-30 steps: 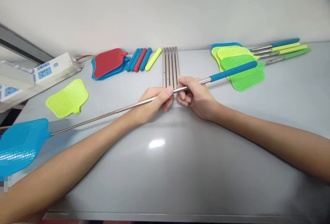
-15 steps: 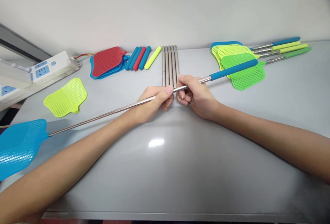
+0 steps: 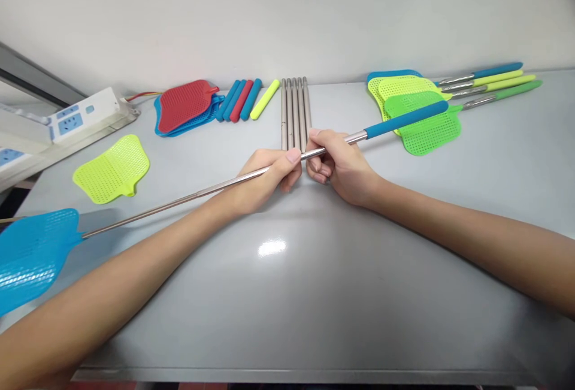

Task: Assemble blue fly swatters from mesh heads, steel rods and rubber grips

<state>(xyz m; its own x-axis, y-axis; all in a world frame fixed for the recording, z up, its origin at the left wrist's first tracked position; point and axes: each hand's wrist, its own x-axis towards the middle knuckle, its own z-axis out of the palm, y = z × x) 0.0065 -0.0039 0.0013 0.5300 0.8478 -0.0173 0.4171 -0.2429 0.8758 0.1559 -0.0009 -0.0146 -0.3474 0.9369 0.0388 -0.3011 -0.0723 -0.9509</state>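
Observation:
A blue fly swatter (image 3: 38,255) with an extended metal telescopic rod and a blue grip slants across the middle of the view, its head at the far left, partly cut off by the frame. My left hand (image 3: 269,177) is closed round the rod, thumb lying along it. Close beside it, my right hand (image 3: 344,165) pinches the thicker rod section just below the blue grip. Behind both hands, several bare metal rods (image 3: 295,111) lie side by side on the grey table (image 3: 287,312), their near ends hidden by the fingers.
Blue, red and yellow grip sleeves (image 3: 240,101) lie left of the rods. Red and blue swatter heads (image 3: 186,105) are stacked farther left, near a yellow-green head (image 3: 112,168) and a white power strip (image 3: 85,117). Finished-looking swatters (image 3: 422,123) overlap at the back right.
Hardly anything differs. The view has shifted very slightly, and both hands keep the same hold on the swatter's rod.

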